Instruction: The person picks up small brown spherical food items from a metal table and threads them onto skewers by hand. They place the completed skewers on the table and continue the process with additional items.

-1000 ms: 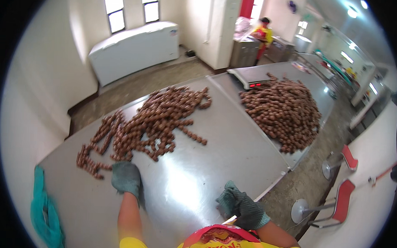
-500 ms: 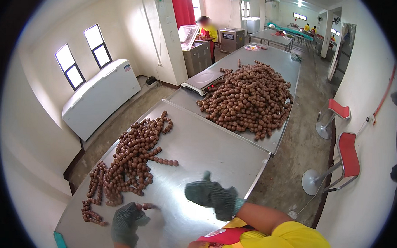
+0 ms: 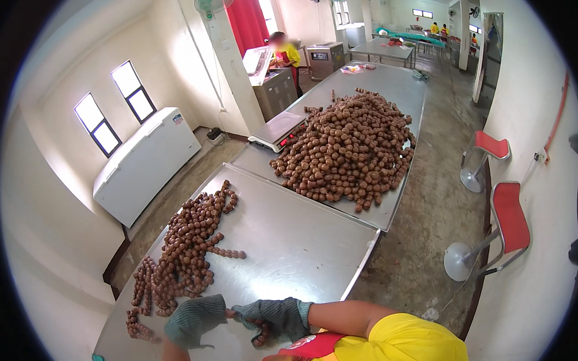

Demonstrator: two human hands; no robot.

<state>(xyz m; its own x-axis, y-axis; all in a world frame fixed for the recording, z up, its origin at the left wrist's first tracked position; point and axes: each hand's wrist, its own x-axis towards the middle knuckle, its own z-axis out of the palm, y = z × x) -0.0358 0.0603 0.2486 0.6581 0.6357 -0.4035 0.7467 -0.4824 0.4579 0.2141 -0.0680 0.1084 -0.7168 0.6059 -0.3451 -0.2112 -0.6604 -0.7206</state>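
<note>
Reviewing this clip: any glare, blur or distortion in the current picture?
Head view throughout: glare whitens part of the near table just beyond the right hand; the wall windows are blown out; fisheye bends straight edges and blackens the corners; a co-worker's head is blurred, while the near pile of brown links reads fairly clearly.

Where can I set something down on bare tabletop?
Near table, between the smaller brown pile and right edge; far table, between the larger pile and pale packets. Crowded: under both piles, around left hand and right hand.
</note>
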